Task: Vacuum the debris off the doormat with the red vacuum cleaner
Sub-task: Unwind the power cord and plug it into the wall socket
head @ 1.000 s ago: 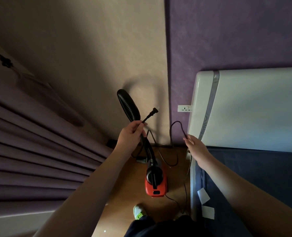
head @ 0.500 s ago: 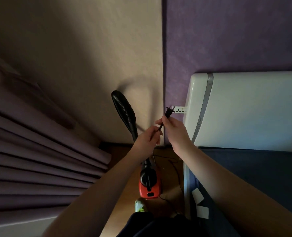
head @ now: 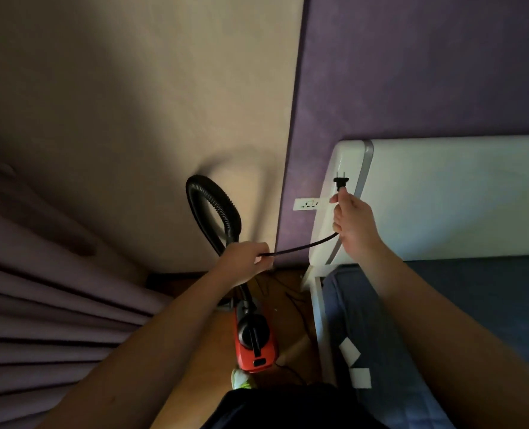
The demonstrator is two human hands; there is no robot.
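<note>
Right hand (head: 353,222) pinches plug (head: 340,182), prongs pointing 12 o'clock, socket (head: 306,204) just at 8. Left hand (head: 244,261) grips cord (head: 303,245) and hose (head: 216,209). Red vacuum cleaner (head: 255,342) on wood floor (head: 288,301), long axis 12–6, beside bed (head: 473,305).

Landmark: wall socket (head: 306,204) on purple wall.
- Right of socket: white headboard (head: 442,196) edge just beside it, overlapping its right end; right hand (head: 351,219) with plug (head: 340,182) sits in front of that edge.
- Left of socket: bare purple strip, then wall corner; hose loop (head: 213,209) stands beyond corner.
- Below socket: cord (head: 303,247) stretched between both hands crosses gap; left hand (head: 246,258) at its lower end.
- Above socket: bare wall, open approach.
- Far left: curtain folds (head: 55,305).
</note>
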